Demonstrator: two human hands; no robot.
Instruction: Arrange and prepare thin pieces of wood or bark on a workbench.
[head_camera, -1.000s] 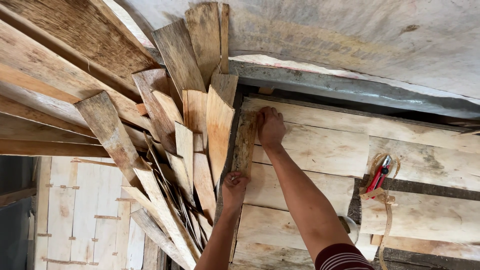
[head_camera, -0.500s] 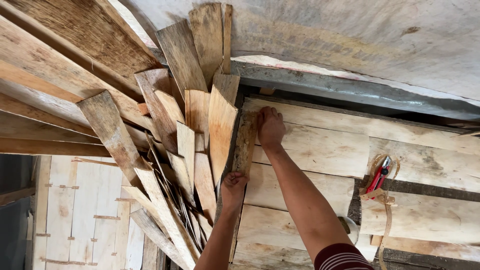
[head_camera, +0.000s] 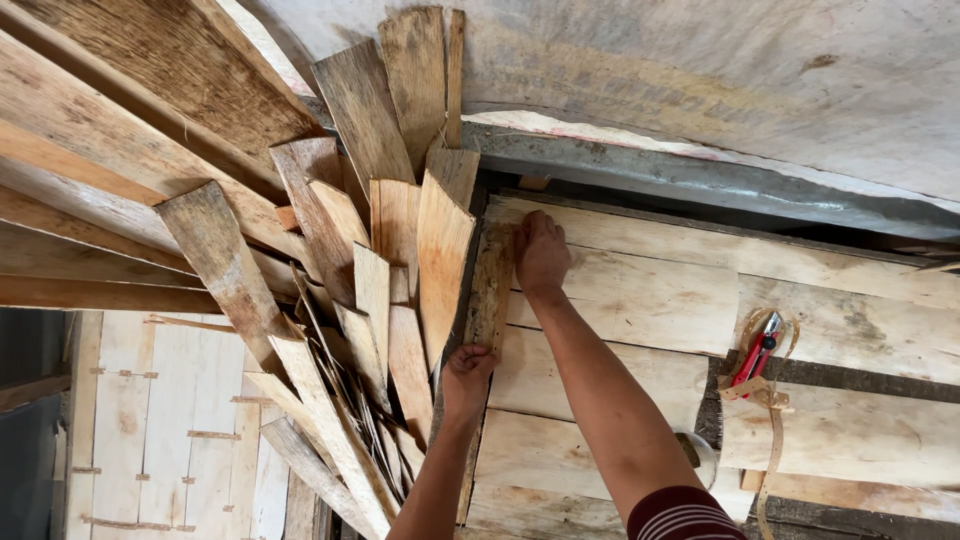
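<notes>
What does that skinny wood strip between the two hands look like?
The strip is a thin, narrow piece of pale brown wood veneer with darker streaks and rough edges. It lies flat along the left edge of the laid sheets, beside the pile of scraps. The right hand presses near its far end, and the left hand grips its near end.

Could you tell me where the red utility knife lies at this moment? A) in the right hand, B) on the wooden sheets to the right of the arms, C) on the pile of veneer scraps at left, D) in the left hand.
B: the red utility knife rests on the wooden sheets, apart from both hands, which press a narrow veneer strip.
</notes>
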